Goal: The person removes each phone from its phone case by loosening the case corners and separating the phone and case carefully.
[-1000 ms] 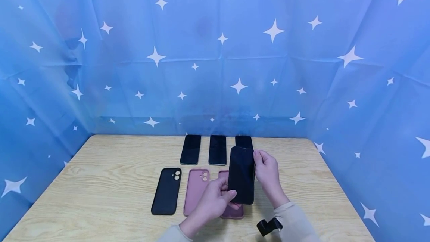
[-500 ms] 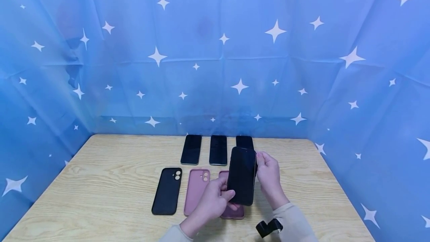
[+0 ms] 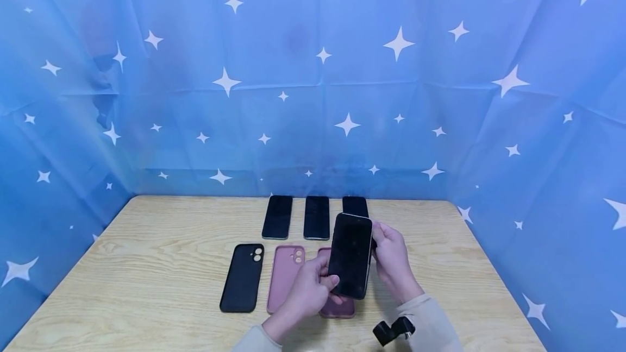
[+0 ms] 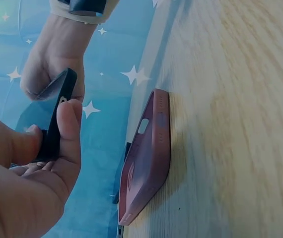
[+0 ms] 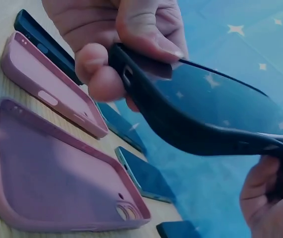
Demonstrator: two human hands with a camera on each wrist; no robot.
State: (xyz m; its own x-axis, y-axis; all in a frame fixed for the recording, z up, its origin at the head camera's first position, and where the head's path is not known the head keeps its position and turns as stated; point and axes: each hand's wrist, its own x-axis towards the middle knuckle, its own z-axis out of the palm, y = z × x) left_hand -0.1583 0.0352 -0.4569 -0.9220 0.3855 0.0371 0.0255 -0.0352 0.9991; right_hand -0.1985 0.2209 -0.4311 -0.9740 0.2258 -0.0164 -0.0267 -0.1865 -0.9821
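Note:
Over the table, both hands hold a black-screened smartphone in a black phone case. My left hand grips the lower left end, its thumb on the screen and fingers behind. At the upper right edge, my right hand pinches the case. In the right wrist view the case's long side bows away from the phone, leaving the screen's edge standing proud near the right hand. Below the hands lies a pink phone case, partly covered in the head view.
Another pink case and a black case lie to the left on the wooden table. Behind them is a row with a left phone, a middle phone and a right phone. A starry blue curtain surrounds the table.
The phone has tilted and shifted slightly left, and a dark strip of case shows at its upper right edge. My right fingers have moved slightly at that corner; the left grip stays.

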